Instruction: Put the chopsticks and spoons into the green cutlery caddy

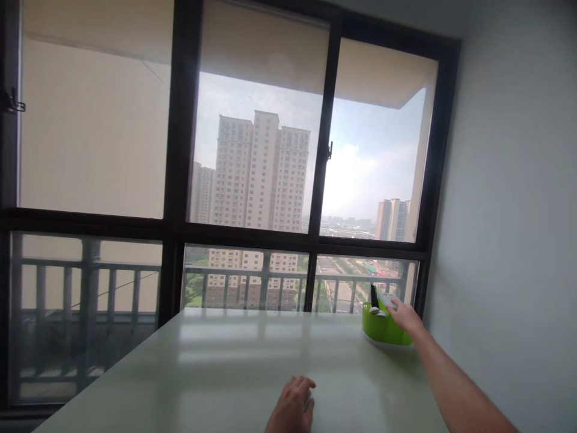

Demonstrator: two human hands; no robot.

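Above a city skyline, we find a person's bare right hand point(404, 317) at a bright green, rounded plastic container point(383, 329) with a pale base, which stands near the far right corner of a glossy, pale green tabletop point(225, 355). The fingers appear clamped on the near end of a slim, pale grey, remote-like object point(386, 299) tilted at the container's mouth; we cannot tell how the thumb sits, nor whether the object's lower edge touches the rim.

Beside it, a narrow, upright black object point(374, 296) rises from the container, with small, rounded white items point(377, 311) showing just below. In the foreground, the left hand point(293, 404) hangs over or rests on the tabletop, gripping nothing we can see, its fingers loosely bent and its thumb apart from them.

By our judgement, the work is midway through handling a single piece: a hold has been gained, and its release is yet to come. Whether the piece is going in or coming out, one frame does not let us say. The black and white contents sit in the container, untouched as far as we can see. Behind, dark-framed windows point(180, 150) look onto a tall, beige residential tower point(264, 174).
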